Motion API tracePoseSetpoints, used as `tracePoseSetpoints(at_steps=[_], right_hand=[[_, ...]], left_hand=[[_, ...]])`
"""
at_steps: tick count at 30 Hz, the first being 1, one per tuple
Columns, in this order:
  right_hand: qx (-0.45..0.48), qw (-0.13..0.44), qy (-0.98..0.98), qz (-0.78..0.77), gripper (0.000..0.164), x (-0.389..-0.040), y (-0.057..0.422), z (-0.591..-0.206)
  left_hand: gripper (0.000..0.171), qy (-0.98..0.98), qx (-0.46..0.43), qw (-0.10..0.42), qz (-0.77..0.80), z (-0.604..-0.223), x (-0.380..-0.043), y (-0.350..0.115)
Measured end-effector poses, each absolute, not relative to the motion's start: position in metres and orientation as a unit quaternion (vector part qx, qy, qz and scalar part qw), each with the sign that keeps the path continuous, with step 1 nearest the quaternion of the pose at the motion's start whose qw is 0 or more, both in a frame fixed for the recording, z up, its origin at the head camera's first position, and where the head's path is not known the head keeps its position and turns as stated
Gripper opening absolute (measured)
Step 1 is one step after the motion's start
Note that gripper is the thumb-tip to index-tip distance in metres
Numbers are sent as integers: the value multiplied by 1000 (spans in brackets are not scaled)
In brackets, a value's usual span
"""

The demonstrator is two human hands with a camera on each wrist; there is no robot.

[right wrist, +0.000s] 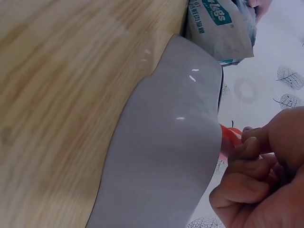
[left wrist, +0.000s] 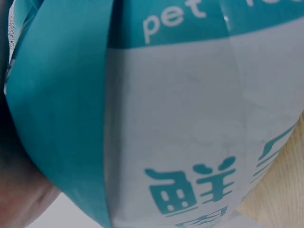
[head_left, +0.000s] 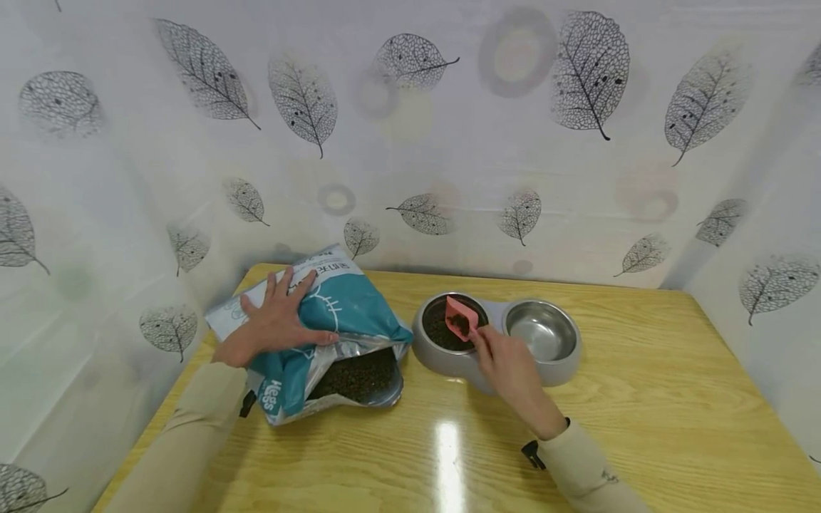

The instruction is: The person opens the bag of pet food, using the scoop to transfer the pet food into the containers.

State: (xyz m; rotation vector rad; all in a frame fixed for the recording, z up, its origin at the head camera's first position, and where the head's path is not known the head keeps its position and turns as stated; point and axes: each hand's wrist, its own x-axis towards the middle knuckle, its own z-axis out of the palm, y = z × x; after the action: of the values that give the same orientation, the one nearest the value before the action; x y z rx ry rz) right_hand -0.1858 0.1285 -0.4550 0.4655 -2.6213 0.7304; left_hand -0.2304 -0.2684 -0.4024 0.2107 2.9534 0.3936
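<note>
teal bag (left wrist: 171, 104) under spread left hand (head_left: 279, 320); right hand (head_left: 513, 374) grips pink scoop (head_left: 467, 311) over bowl (head_left: 449, 363) of kibble (head_left: 439, 333).

Tabletop, yellow-brown wood grain (head_left: 654, 413); one white glare streak (head_left: 449, 463), about midway between its left and right edges. Sheeting, whitish (head_left: 468, 153), printed with dark veined leaves (head_left: 413, 60) and grey rings (head_left: 336, 199), rising beyond the tabletop's back edge.

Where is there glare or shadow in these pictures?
Head view: a bright white glare streaks the wooden table; right wrist view: small white highlights dot the grey bowl stand; left wrist view: duller light, with the left hand partly in dark shadow beside the pet food bag.
</note>
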Motion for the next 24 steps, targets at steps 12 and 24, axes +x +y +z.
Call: tracePoseSetpoints(at_steps=[12, 24], right_hand=[[153, 276, -930, 187, 12, -184, 132, -463], [109, 88, -909, 392, 19, -179, 138, -443]], left_hand=[[129, 986, 68, 77, 130, -402, -230, -268], [128, 986, 68, 77, 127, -402, -230, -268]])
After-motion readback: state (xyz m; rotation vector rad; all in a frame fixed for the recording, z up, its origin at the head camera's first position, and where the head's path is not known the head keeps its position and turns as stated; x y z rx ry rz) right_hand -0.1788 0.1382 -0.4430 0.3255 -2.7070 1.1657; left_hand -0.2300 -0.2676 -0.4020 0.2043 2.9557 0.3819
